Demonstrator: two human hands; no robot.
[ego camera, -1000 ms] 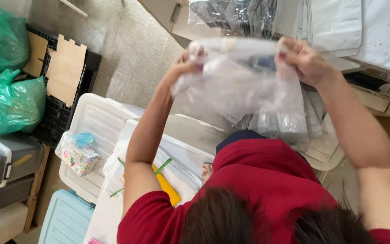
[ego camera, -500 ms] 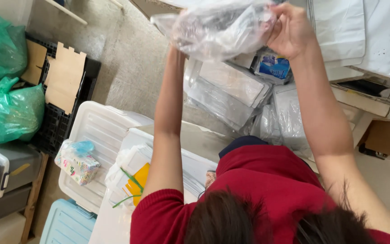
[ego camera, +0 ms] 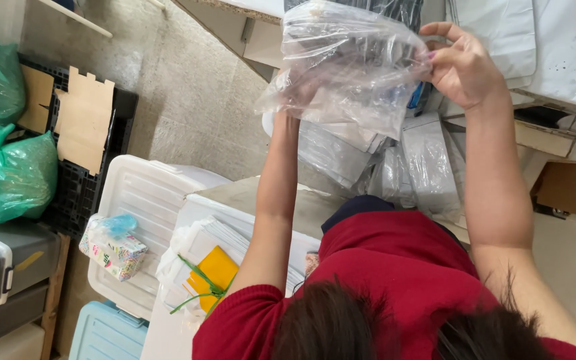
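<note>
Head view: both arms reach up, holding a crumpled clear plastic bag (ego camera: 351,67) above a pile of grey wrapped packets (ego camera: 395,160). The right hand (ego camera: 465,67) pinches the bag's right edge with fingers closed on it; the left hand (ego camera: 295,90) grips the bag's lower left, mostly hidden behind the plastic.

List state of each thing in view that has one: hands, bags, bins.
clear plastic bag: crumpled, held up in the air
left hand: behind the bag film, grip unclear
right hand: pinching the bag's edge
green bags: full, top one tied shut
white bin: lid on
grey bin: lid on, latched
yellow packet: bound with green tie
cardboard sheet: lying flat on black crate
</note>
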